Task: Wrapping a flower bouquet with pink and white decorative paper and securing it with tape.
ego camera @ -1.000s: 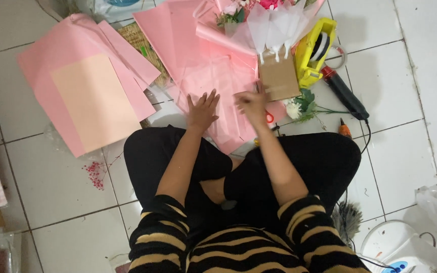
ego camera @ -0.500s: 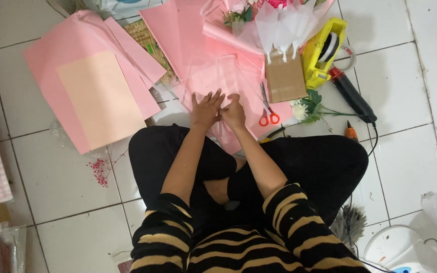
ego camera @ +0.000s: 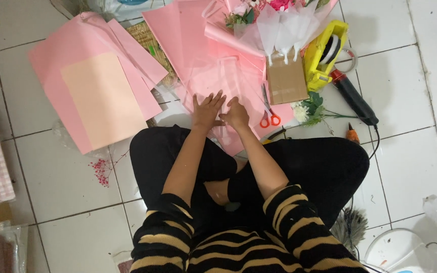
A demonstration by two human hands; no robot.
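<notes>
Pink wrapping sheet (ego camera: pixel 218 76) lies under both flat, open-fingered hands, left hand (ego camera: pixel 207 110) touching right hand (ego camera: pixel 236 114), scissors (ego camera: pixel 268 114) beside.

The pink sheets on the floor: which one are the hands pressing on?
The see-through pink sheet straight ahead of the knees, under both the left hand and right hand. The stacked sheets further left lie untouched, topped by a peach sheet.

At the centre of the frame, the left hand (ego camera: pixel 207 109) and right hand (ego camera: pixel 237 114) are pressing flat on a pink wrapping sheet (ego camera: pixel 218 76); orange-handled scissors (ego camera: pixel 269 114) are lying just right of them, below a cardboard box (ego camera: pixel 287 83).
</notes>
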